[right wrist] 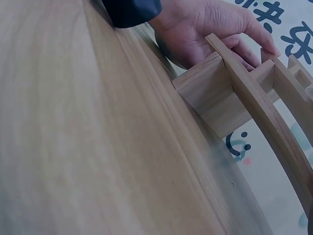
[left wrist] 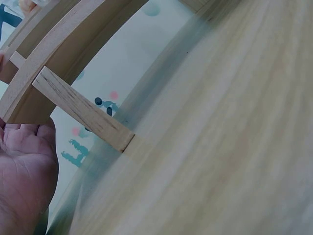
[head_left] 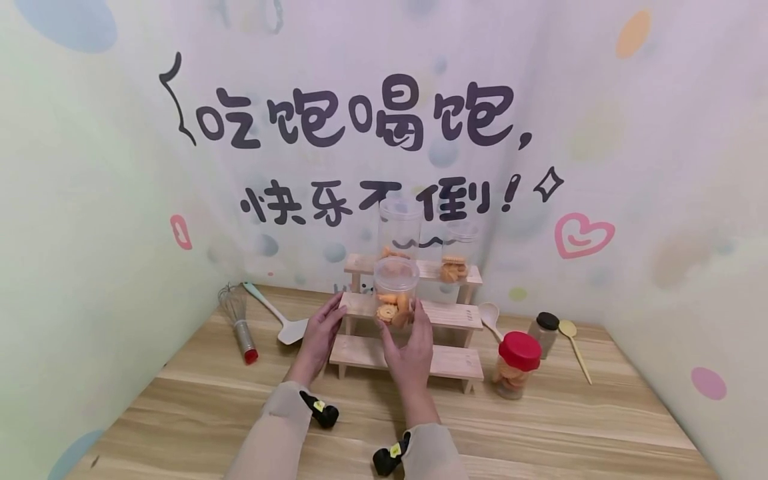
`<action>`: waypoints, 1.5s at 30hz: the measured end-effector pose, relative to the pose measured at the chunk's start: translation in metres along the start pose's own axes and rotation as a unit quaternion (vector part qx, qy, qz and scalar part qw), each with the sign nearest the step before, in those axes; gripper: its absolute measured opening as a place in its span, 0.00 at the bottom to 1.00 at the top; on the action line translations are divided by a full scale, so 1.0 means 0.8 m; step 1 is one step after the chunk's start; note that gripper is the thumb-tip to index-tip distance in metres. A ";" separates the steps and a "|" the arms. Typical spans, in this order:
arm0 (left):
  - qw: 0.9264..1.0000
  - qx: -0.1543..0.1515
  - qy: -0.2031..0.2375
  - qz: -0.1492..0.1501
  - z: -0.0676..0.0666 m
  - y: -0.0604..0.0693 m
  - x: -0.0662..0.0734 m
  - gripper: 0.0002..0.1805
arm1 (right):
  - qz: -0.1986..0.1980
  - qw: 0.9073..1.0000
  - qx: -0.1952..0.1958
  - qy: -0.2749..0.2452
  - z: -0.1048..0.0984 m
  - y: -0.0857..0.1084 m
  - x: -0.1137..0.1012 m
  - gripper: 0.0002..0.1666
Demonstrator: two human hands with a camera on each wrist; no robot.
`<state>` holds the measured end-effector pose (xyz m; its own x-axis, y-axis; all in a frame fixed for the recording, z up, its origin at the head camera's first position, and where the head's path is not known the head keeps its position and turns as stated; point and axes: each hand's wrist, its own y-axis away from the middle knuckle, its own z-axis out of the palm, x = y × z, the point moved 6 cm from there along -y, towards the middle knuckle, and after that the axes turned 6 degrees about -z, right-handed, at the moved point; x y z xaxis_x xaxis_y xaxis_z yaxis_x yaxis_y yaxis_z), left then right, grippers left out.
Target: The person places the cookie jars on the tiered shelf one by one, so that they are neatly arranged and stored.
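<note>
A clear lidded jar (head_left: 396, 275) with cookies stands upright over the middle step of a three-step wooden stand (head_left: 366, 305). My right hand (head_left: 411, 353) grips its lower part, thumb on the left and fingers on the right. Whether the jar's bottom touches the step is hard to tell. My left hand (head_left: 318, 337) holds the left end of the middle step; in the right wrist view that hand (right wrist: 210, 32) has a finger along the step's edge and other fingers bent behind. On the top step are a tall clear jar (head_left: 399, 227) and a smaller cookie jar (head_left: 456, 260).
Right of the stand are a red-lidded cookie jar (head_left: 517, 363), a black-lidded jar (head_left: 545, 330), a pale spoon (head_left: 491, 317) and a yellow spoon (head_left: 573, 340). A whisk (head_left: 240, 323) and a spatula (head_left: 279, 317) lie left. A printed curtain (head_left: 384, 40) hangs behind.
</note>
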<state>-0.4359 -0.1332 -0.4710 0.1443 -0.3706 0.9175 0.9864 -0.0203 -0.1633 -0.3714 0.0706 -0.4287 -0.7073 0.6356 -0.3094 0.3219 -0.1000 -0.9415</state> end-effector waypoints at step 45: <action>1.000 0.005 -0.013 -0.008 -0.004 0.000 -0.004 0.35 | -0.162 0.986 -0.020 -0.030 -0.139 -0.034 0.029 0.45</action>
<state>-0.4366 -0.1350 -0.4747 0.1306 -0.3453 0.9294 0.9893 -0.0158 -0.1449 -0.3269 0.1731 -0.3952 -0.8131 0.5821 -0.0023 0.0973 0.1319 -0.9865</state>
